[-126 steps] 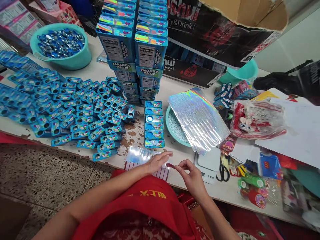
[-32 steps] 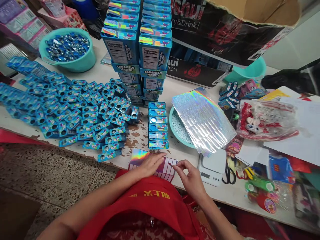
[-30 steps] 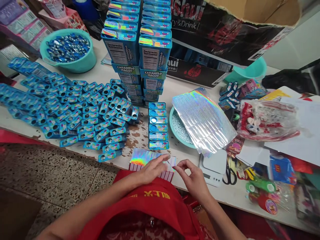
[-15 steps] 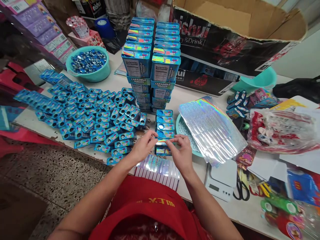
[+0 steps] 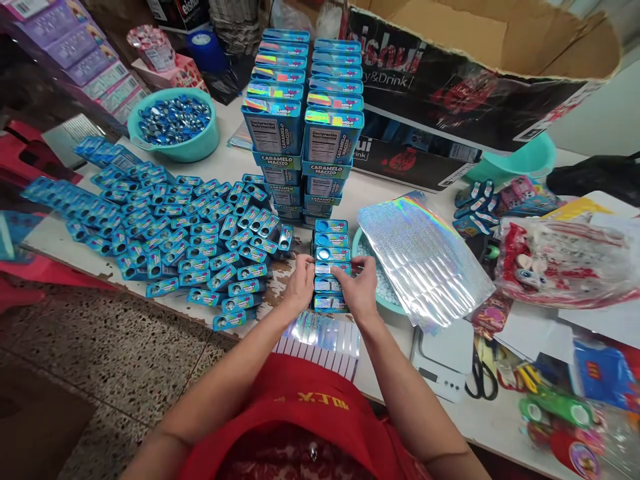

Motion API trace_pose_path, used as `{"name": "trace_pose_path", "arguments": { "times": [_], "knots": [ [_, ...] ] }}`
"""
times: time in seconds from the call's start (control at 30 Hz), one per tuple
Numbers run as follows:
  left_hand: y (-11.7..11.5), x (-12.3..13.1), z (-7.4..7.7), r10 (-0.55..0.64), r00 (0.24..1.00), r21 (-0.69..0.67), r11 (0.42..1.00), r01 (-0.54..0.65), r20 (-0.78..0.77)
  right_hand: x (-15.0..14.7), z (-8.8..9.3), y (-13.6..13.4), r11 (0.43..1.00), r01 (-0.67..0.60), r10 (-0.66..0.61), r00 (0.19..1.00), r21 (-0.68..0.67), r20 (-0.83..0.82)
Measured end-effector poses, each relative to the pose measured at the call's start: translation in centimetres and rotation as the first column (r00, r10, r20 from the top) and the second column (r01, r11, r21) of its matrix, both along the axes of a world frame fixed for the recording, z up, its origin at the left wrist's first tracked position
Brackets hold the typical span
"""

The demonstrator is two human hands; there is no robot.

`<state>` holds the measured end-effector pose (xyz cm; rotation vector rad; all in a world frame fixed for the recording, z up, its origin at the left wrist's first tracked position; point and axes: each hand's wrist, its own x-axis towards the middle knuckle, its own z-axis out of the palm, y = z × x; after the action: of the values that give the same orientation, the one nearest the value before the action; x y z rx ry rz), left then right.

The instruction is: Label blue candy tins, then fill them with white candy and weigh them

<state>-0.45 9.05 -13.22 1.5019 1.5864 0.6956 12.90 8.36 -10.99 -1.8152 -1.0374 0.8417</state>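
Observation:
Blue candy boxes (image 5: 331, 239) marked "Caramelo Macizo" stand in a short row in front of me. On the third box from the front, a shiny holographic sticker (image 5: 324, 269) lies across the top. My left hand (image 5: 301, 285) is closed against that box's left side, fingers curled at its edge. From the right, my right hand (image 5: 361, 288) grips the same box, its fingertips pressing on the sticker's end. The two nearest boxes (image 5: 330, 303) also have shiny tops. A sheet of holographic strips (image 5: 320, 337) lies just below the row.
Many blue boxes (image 5: 210, 247) spread to the left. Tall box stacks (image 5: 327, 143) stand behind the row. A teal basin (image 5: 193, 150) holds blue wrapped candies. Holographic sheets (image 5: 425, 260) overlap another basin on the right, near a scale (image 5: 443, 360) and scissors (image 5: 483, 380).
Both hands have moved slightly away from me and lower around the box. The shiny strip held between the fingertips now lies on the box top.

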Motion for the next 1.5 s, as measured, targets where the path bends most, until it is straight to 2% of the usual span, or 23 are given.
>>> {"name": "trace_pose_path", "arguments": {
  "times": [0.1,0.17,0.23,0.3,0.37,0.43,0.5,0.57,0.63,0.73,0.83,0.93,1.0,1.1,1.2,1.33,1.5],
  "knots": [
    [-0.4,0.1,-1.0,-0.001,0.993,-0.094,0.996,-0.011,-0.121,0.1,0.2,0.5,0.999,-0.034,0.035,0.999,0.038,-0.005],
    [-0.9,-0.5,-1.6,0.014,0.976,-0.104,0.994,-0.037,-0.216,0.4,0.3,0.3,0.998,-0.032,0.037,0.996,0.052,-0.084],
    [-1.7,-1.7,-2.2,0.053,0.960,-0.076,0.994,-0.077,-0.274,1.1,0.0,-1.2,0.998,0.002,0.011,0.980,0.062,-0.197],
    [-3.1,-3.1,-2.9,0.032,0.950,-0.095,0.993,-0.064,-0.311,1.9,-1.0,-3.9,0.998,0.051,-0.040,0.973,0.046,-0.229],
    [-4.7,-4.2,-3.7,-0.100,0.932,-0.179,0.983,0.038,-0.349,2.8,-2.9,-7.2,0.999,0.035,-0.038,0.992,-0.028,-0.121],
    [-6.2,-4.4,-4.6,-0.293,0.884,-0.250,0.945,0.210,-0.364,3.5,-5.4,-10.2,0.985,-0.108,0.116,0.992,-0.131,0.055],
    [-7.2,-3.6,-5.3,-0.462,0.812,-0.252,0.885,0.392,-0.358,3.9,-8.0,-12.1,0.958,-0.132,0.189,0.959,-0.255,0.212],
    [-7.6,-2.3,-5.8,-0.570,0.733,-0.230,0.822,0.522,-0.372,4.2,-10.1,-12.6,0.942,-0.133,0.213,0.947,-0.309,0.241],
    [-7.6,-1.0,-6.0,-0.625,0.666,-0.245,0.777,0.580,-0.408,4.6,-11.1,-12.5,0.936,-0.191,0.248,0.954,-0.297,0.168],
    [-7.5,0.2,-6.1,-0.653,0.618,-0.282,0.752,0.595,-0.439,5.4,-10.9,-12.1,0.925,-0.276,0.307,0.948,-0.261,0.088],
    [-7.7,0.4,-6.2,-0.666,0.637,-0.292,0.744,0.601,-0.387,6.1,-9.8,-12.3,0.922,-0.295,0.324,0.943,-0.250,0.080],
    [-7.9,0.3,-6.3,-0.701,0.662,-0.333,0.711,0.619,-0.267,6.5,-9.1,-12.9,0.918,-0.314,0.342,0.936,-0.241,0.083],
    [-7.8,0.4,-6.3,-0.714,0.666,-0.372,0.691,0.619,-0.218,6.3,-8.7,-13.3,0.929,-0.298,0.339,0.924,-0.218,0.180],
    [-7.6,0.7,-5.9,-0.723,0.644,-0.373,0.686,0.625,-0.249,5.2,-8.1,-13.8,0.950,-0.272,0.311,0.827,-0.151,0.468],
    [-7.4,1.1,-5.3,-0.721,0.613,-0.335,0.693,0.639,-0.322,3.4,-7.7,-14.3,0.914,-0.379,0.379,0.674,-0.143,0.635],
    [-7.3,1.5,-5.3,-0.723,0.595,-0.326,0.690,0.647,-0.351,2.1,-8.2,-15.3,0.840,-0.500,0.494,0.543,-0.212,0.679],
    [-7.3,1.6,-6.2,-0.699,0.614,-0.314,0.714,0.626,-0.366,2.8,-8.8,-16.4,0.786,-0.573,0.561,0.501,-0.233,0.659]
  ]
}}
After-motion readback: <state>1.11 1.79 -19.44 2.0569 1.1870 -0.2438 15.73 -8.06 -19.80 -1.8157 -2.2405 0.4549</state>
